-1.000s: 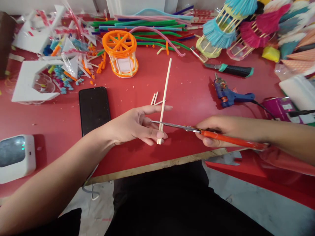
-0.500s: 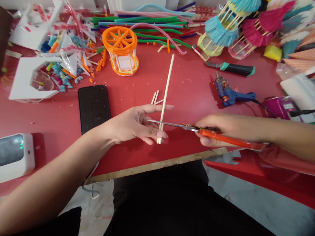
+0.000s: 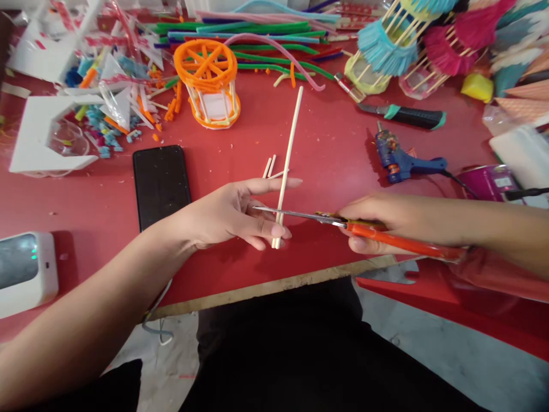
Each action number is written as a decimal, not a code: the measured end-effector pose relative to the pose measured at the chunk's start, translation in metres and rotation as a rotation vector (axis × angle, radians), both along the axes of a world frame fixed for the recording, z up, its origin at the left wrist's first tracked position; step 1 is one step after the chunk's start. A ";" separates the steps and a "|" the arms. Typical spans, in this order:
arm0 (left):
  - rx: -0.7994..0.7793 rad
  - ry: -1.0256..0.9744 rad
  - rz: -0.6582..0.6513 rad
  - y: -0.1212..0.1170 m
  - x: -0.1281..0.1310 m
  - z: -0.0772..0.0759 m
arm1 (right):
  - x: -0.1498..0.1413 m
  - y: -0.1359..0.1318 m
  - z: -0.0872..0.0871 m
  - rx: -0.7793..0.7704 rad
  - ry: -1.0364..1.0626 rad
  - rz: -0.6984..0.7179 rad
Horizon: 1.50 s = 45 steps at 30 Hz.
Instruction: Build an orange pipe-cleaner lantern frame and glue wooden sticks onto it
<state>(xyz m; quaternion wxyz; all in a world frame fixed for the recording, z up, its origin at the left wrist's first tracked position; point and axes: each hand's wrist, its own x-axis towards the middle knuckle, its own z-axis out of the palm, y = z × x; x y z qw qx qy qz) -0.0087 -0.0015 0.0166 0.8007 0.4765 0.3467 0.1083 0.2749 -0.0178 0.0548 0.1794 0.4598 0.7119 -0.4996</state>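
Observation:
My left hand (image 3: 234,214) pinches the near end of a long pale wooden stick (image 3: 290,143) that points away over the red table (image 3: 334,154). My right hand (image 3: 377,220) grips orange-handled scissors (image 3: 364,229). Their metal blades lie across the stick just above my left fingers, close to its near end. Three short cut stick pieces (image 3: 271,169) rest on the table just beyond my left hand.
A black phone (image 3: 160,183) lies left of my left hand. An orange lantern frame (image 3: 212,83), coloured foam strips (image 3: 257,40), a blue glue gun (image 3: 401,160), a craft knife (image 3: 403,116), tasselled lanterns (image 3: 386,48) and scraps (image 3: 107,97) crowd the far side. A white device (image 3: 23,272) sits at left.
Hands, stick and scissors keep nearly the same pose; the blades stay across the stick. The view has shifted slightly.

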 end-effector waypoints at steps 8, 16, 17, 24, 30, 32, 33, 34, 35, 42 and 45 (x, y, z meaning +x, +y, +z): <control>0.068 -0.011 0.025 0.001 -0.001 -0.006 | -0.002 -0.001 -0.002 0.015 -0.038 -0.017; 0.294 0.026 0.083 0.001 0.004 -0.005 | -0.006 -0.007 -0.016 0.471 -0.159 0.150; 0.328 0.040 0.107 0.001 0.005 -0.004 | -0.007 -0.008 -0.016 0.519 -0.149 0.171; 0.333 -0.023 0.183 0.001 0.005 -0.003 | -0.009 0.000 -0.020 0.708 -0.094 0.161; 0.491 0.119 0.372 0.001 0.004 0.000 | -0.004 0.025 -0.008 0.968 -0.018 -0.014; 0.601 0.237 0.418 0.001 0.003 -0.002 | -0.004 0.031 -0.001 0.989 -0.011 -0.094; 0.680 0.314 0.430 0.001 0.002 -0.004 | -0.005 0.033 0.003 0.988 -0.005 -0.146; 0.774 0.397 0.432 0.001 0.001 -0.007 | -0.006 0.034 0.005 0.978 0.000 -0.206; 0.878 0.482 0.423 0.002 0.000 -0.009 | -0.007 0.034 0.007 0.965 0.011 -0.272; 1.268 0.759 0.271 0.006 0.000 -0.026 | -0.019 0.037 -0.004 0.804 0.129 -0.461; 1.309 0.706 0.324 0.008 0.000 -0.026 | -0.024 0.041 -0.018 0.735 0.228 -0.443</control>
